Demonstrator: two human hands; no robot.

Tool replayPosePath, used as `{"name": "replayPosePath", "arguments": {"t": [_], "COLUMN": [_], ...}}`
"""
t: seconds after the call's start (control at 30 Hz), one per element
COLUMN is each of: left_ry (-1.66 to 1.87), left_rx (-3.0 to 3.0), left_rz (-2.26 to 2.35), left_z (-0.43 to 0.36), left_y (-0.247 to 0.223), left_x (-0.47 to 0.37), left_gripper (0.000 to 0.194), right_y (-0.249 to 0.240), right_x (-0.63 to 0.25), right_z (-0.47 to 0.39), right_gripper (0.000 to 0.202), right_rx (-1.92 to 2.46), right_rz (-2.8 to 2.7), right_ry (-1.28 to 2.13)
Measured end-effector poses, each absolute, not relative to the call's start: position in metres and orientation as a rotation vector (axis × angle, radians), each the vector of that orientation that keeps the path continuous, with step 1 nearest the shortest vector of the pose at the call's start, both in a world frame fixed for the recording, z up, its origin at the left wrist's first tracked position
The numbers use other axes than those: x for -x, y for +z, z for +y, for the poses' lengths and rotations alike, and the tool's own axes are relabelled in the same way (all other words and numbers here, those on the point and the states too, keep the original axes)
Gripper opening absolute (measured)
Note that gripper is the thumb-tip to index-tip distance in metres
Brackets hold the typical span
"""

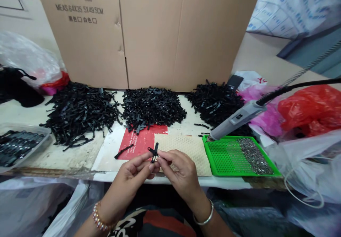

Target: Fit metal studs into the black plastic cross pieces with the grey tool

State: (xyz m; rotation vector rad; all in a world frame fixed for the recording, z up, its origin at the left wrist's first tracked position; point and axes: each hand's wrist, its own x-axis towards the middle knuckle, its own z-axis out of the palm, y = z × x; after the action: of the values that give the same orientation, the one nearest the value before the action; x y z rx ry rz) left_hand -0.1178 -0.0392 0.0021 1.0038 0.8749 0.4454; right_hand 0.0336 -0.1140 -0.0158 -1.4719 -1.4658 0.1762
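With our left hand (pixel 133 173) and right hand (pixel 177 166) both pinching 2 small black clips (pixel 154 151) above the table (pixel 80 155), we should keep them aligned and press gently.

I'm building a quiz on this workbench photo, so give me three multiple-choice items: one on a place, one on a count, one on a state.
1. Where does the green perforated plastic tray lie?
A. Right of the cream mesh mat
B. On the red paper sheet
C. Beside the left clear tub

2. How many heaps of small black plastic strips lie before the brown cardboard box?
A. One
B. Three
C. Five

3. What do the left hand and right hand do?
A. Rest flat
B. Pinch one crossed black strip piece together
C. Hold the grey tool

Answers: 1 A, the tray's edge adjoins the mat's right side. 2 B, three separate heaps show. 3 B, the fingertips of both hands meet on the piece.
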Motion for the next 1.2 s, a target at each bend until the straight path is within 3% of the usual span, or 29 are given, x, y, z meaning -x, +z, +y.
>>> {"name": "replayPosePath", "arguments": {"t": [0.37, 0.6, 0.93, 1.2], "left_ry": [0.458, 0.549, 0.532, 0.627], "left_rx": [-0.920, -0.921, -0.592, -0.809], "left_rz": [0.858, 0.931, 0.944, 0.956], "left_z": [-0.040, -0.039, -0.041, -0.040], "left_y": [-0.001, -0.002, -0.003, -0.002], "left_x": [0.114, 0.113, 0.110, 0.110], "left_gripper": [0.041, 0.030, 0.032, 0.029], "right_y": [-0.016, -0.019, -0.024, -0.026], "right_x": [-0.033, -0.031, -0.025, -0.020], "right_z": [-0.115, -0.114, -0.113, -0.109], "right_gripper": [0.015, 0.017, 0.016, 0.019], "right_rx": [1.462, 1.575, 1.543, 1.616], "right_rz": [-1.362, -1.472, -1.429, -1.457], "right_ry": [0.271, 0.090, 0.088, -0.012]}}
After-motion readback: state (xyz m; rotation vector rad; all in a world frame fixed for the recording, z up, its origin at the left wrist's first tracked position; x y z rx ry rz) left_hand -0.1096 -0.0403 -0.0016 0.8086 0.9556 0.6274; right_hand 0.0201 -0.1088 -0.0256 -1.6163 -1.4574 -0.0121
